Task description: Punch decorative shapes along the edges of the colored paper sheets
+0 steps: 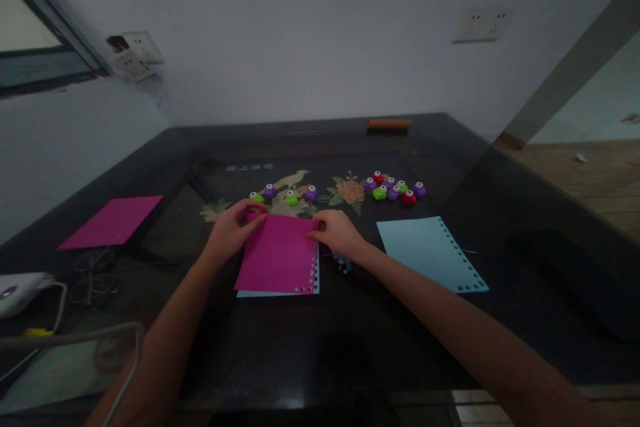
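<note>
A pink sheet of paper (pixel 280 253) with punched holes along its right side lies over a light blue sheet (pixel 277 294), which shows at the bottom and right edges. My left hand (pixel 233 227) pinches the pink sheet's upper left corner. At its upper right corner my right hand (pixel 337 230) grips the edge between thumb and fingers. Whether either hand also holds the blue sheet beneath cannot be seen. Partly under my right wrist is a small dark, colourful object (pixel 343 263). Several eye-shaped toys in green and purple (pixel 291 198) sit just beyond the sheets.
Another light blue punched sheet (pixel 425 250) lies to the right, and a pink sheet (pixel 113 221) lies far left. More eye-shaped toys (pixel 394 193) cluster at the back right. A brown bar (pixel 389 124) rests near the wall. Cables (pixel 93 280) and a white device (pixel 23 293) occupy the left.
</note>
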A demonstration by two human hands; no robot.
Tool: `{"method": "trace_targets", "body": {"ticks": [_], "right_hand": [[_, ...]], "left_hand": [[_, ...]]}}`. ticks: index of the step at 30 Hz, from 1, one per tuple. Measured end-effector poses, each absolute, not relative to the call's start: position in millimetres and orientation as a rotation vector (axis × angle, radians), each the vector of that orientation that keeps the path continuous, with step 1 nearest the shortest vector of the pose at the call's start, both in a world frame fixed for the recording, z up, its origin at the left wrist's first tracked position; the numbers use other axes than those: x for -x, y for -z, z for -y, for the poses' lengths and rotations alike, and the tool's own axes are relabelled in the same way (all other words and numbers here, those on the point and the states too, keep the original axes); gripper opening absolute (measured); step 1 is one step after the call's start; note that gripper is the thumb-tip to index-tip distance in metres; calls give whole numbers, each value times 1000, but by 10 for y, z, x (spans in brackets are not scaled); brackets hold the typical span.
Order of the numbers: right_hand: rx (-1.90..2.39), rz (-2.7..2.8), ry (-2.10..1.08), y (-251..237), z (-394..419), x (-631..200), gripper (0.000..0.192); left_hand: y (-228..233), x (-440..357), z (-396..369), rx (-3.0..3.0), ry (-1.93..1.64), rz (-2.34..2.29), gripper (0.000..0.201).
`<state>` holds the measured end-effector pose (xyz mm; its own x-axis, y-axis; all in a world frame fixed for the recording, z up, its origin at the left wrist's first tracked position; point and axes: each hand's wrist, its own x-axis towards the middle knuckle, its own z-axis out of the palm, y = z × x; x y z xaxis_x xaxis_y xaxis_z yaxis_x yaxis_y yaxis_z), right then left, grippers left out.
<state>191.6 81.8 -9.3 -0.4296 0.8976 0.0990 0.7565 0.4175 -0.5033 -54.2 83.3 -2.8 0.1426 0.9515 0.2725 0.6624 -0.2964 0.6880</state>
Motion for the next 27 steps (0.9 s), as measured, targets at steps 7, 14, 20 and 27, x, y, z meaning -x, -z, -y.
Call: {"method": "trace_targets", "body": {"ticks": [7, 14, 20, 27], "right_hand": [[1237, 1774, -1287, -26, -821, -1980, 13], [1200, 1461, -1327, -177, -761, -2444, 10], [1241, 1315, -1294, -202, -609, -2769, 15], [1246, 1354, -1377, -189, -323, -3027, 30]], "left_hand": [[-82, 416, -733, -1441, -1220, -1412, 37], [-79, 112, -580, -1319, -955, -1172, 40], [-70, -164, -377, -1655, -451, -1118, 50], [16, -250, -321, -1678, -444, -1186, 57]]}}
